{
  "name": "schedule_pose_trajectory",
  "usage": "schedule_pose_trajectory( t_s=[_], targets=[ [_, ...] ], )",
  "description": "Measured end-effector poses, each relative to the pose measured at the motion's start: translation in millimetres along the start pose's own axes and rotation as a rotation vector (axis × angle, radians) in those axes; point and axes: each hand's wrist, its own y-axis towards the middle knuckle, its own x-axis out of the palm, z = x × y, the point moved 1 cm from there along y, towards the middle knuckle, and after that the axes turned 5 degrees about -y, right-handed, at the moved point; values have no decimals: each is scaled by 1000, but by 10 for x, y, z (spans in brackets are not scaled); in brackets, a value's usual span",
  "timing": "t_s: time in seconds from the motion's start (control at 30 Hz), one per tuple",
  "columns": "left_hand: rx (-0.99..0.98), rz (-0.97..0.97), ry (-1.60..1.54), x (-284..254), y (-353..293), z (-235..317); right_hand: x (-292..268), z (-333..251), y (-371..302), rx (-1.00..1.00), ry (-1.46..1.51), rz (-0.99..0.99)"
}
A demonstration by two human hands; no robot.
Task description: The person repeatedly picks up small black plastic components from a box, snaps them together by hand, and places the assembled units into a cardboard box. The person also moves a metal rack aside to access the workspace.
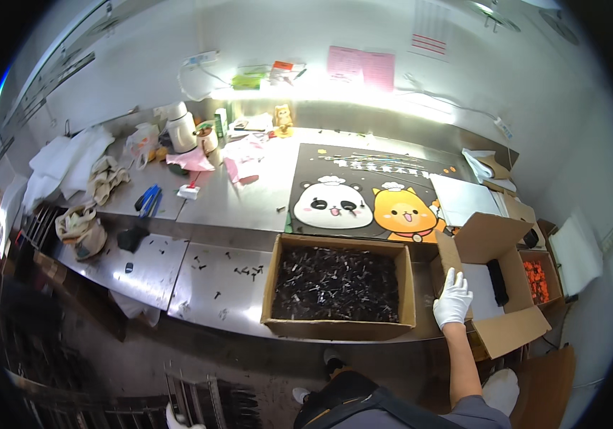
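Note:
My right hand [454,299], in a white glove, lies on the near left flap of an open cardboard box [517,275] at the right, its fingers stretched out. Inside that box are a white lining and a long black bundle [497,282]. To the left of the hand stands a second cardboard box [339,329], filled with many small dark pieces [339,284]. Low at the lower edge, my left hand [176,419], also white-gloved, is only partly in view beside a dark metal rack [196,397]. Its fingers are mostly cut off, so its grip cannot be made out.
A mat with cartoon animals [335,207] lies behind the boxes. Loose dark pieces [249,272] dot the steel bench [206,300]. Blue-handled tools [149,200], a white flask [181,129] and cloths stand farther left. Orange pieces [536,280] fill a box at far right.

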Motion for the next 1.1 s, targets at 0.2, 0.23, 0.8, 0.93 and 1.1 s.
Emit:
schedule_pose_trajectory(
  t_s=[0.2,0.23,0.8,0.93,1.1],
  targets=[
    [630,-233,-502,1176,735,2414,387,282,155,-90,184,126],
    [586,-218,-606,1484,785,2750,415,307,159,-100,174,151],
    [914,231,-616,4731,1627,4197,-179,-933,413,-519,1453,-58],
    [144,-704,-1319,4930,1869,4153,463,-1449,1110,-159,1830,-243],
    [-461,-1265,-1312,5136,1416,4025,41,-1280,1344,-320,1895,-576]
  ],
)
